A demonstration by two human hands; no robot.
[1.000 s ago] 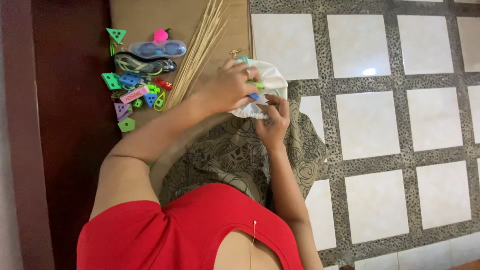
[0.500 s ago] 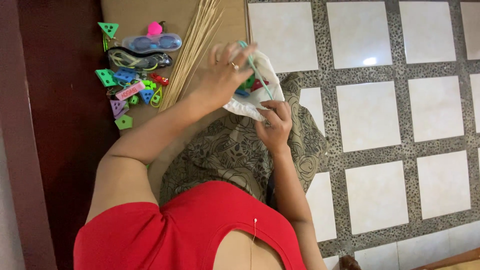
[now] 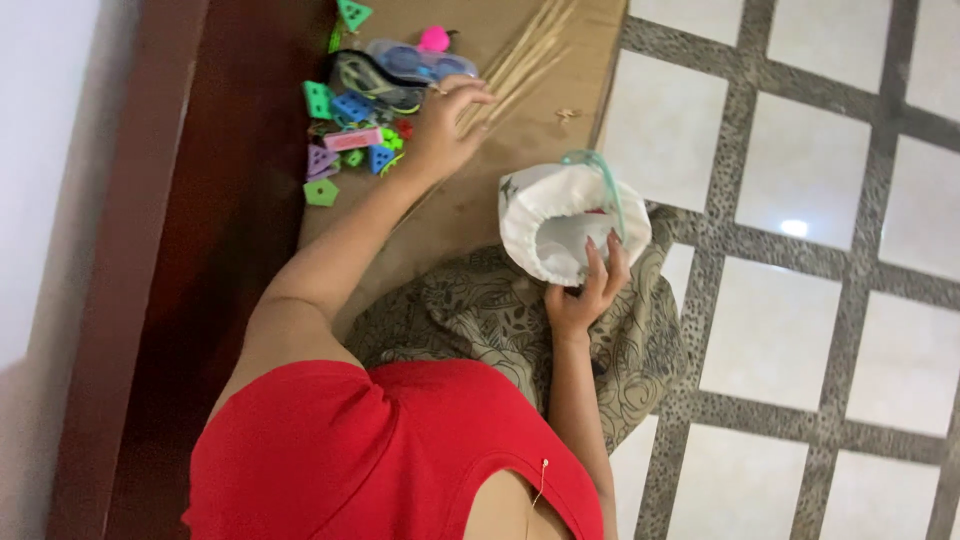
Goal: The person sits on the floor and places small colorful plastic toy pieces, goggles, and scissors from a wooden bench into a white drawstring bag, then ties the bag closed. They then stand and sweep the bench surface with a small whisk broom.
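Note:
My right hand (image 3: 590,285) grips the near rim of a white drawstring pouch (image 3: 555,205) with a teal cord, holding its mouth open over my lap. My left hand (image 3: 445,125) is stretched out to the left of the pouch with its fingers apart. It hovers at the edge of a pile of small coloured plastic shape pieces (image 3: 345,135), close to a bundle of thin wooden sticks (image 3: 515,60). Nothing shows in that hand. What the pouch holds is mostly hidden.
The pieces lie on a brown cardboard sheet (image 3: 480,200), along with blue swimming goggles (image 3: 415,62), a pink item (image 3: 434,38) and a green triangle (image 3: 353,14). Dark wood (image 3: 220,200) runs along the left. White floor tiles (image 3: 800,200) lie to the right. A patterned olive cloth (image 3: 480,310) covers my lap.
My left hand has left the mouth of the pouch and swung left to the pile of plastic pieces. The right hand still holds the pouch, whose mouth now shows open.

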